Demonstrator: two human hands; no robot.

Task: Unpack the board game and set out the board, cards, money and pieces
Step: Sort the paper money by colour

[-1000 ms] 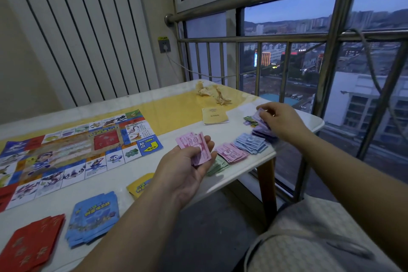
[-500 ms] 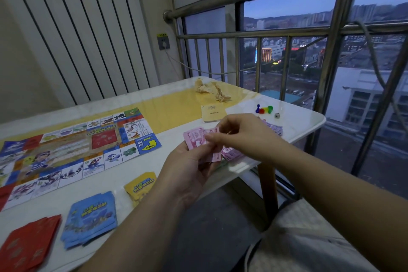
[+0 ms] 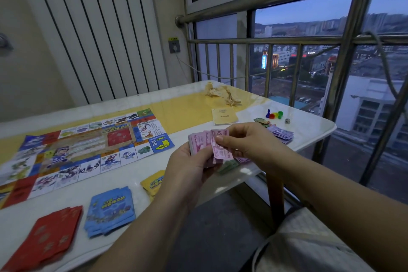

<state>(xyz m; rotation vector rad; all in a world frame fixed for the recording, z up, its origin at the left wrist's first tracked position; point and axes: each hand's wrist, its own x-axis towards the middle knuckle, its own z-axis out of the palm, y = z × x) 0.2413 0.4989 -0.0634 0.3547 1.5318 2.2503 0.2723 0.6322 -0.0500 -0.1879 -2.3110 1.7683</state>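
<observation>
Fingers [image 3: 234, 134] hold one pink stack [image 3: 221, 152] near four pawns [image 3: 274, 115].

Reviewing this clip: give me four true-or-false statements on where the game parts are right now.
1. The left hand and the right hand both grip pink notes. True.
2. The board is folded shut. False: the board lies open flat on the table.
3. The blue cards lie between the red cards and the yellow cards. True.
4. The pawns stand on the board. False: the pawns stand off it, beside the die.

Table [image 3: 313, 127] bears board [image 3: 88, 150], cards [image 3: 110, 212], money [image 3: 282, 133]
</observation>
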